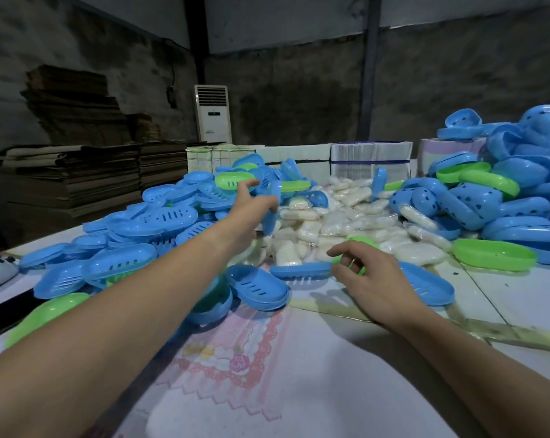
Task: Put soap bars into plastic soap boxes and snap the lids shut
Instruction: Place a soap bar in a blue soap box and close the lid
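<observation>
the left hand reaches far out over the table into the heap, its fingers curled round a blue plastic piece held on edge; whether that piece is a lid or a tray cannot be told. the right hand sits nearer, thumb and fingers pinching a small green plastic box whose smooth rounded edge shows above and below the knuckles.

the soap bars lie in a loose pile in the middle of the table, between the two hands and beyond them: pale, oblong, each in a clear crinkly wrapper that catches the light. to the left is a heap of blue trays, shallow ovals of glossy plastic with rows of drain slots. to the right rises a taller pile of blue lids, domed and pierced with small dark holes, with a few green shells among them. one slotted blue tray lies flat just beside the left forearm.

the table is covered with a pale cloth printed with a pink lacy border and a rose. at the back stand bundled white cartons, flat brown cardboard stacks, and a white floor-standing air conditioner. no writing can be read anywhere.
</observation>
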A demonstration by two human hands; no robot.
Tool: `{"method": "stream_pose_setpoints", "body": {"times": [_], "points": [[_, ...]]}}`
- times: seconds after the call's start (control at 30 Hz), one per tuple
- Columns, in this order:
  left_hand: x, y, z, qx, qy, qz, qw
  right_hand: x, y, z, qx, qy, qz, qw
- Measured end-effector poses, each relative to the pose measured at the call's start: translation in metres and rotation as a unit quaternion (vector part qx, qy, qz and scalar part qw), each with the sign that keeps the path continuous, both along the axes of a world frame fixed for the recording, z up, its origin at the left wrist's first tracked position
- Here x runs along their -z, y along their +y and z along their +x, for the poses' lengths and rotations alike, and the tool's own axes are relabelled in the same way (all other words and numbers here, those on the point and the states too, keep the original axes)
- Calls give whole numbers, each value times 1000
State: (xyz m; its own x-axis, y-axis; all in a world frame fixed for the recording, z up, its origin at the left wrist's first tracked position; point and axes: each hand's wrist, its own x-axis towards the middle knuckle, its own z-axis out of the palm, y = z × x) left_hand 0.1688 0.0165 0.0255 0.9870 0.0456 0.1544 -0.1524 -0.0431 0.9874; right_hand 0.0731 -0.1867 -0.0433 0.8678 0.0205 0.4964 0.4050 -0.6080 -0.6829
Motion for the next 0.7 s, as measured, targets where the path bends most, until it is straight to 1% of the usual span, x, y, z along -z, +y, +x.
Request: {"method": "stream_pose_setpoints", "body": {"times": [0.03, 0.1, 0.2, 0.27, 0.33, 0.43, 0.5, 0.6, 0.7], "points": [[0, -12, -11, 36, 21, -60, 997, 0, -2, 1, 8, 1, 3, 1000], [4, -32, -31, 94, 51, -159, 981, -1, -6, 2, 25, -1, 10, 1000], [18, -51, -51, 152, 78, -261, 950, -2, -12, 3, 58, -23, 22, 998], [25, -56, -59, 173, 100, -307, 930, -6, -16, 3, 83, -40, 36, 995], [28, -57, -64, 177, 101, -308, 929, -9, -22, 5, 117, -45, 44, 991], [31, -55, -64, 194, 80, -314, 926, -15, -40, 9, 172, -48, 48, 983], [32, -54, -64, 208, 76, -295, 930, -16, -56, 12, 202, -23, 36, 979], [36, -57, -66, 238, 69, -242, 938, -16, -82, 17, 247, 10, 34, 968], [37, -59, -70, 261, 60, -237, 934, -14, -102, 18, 275, 47, 37, 960]]}}
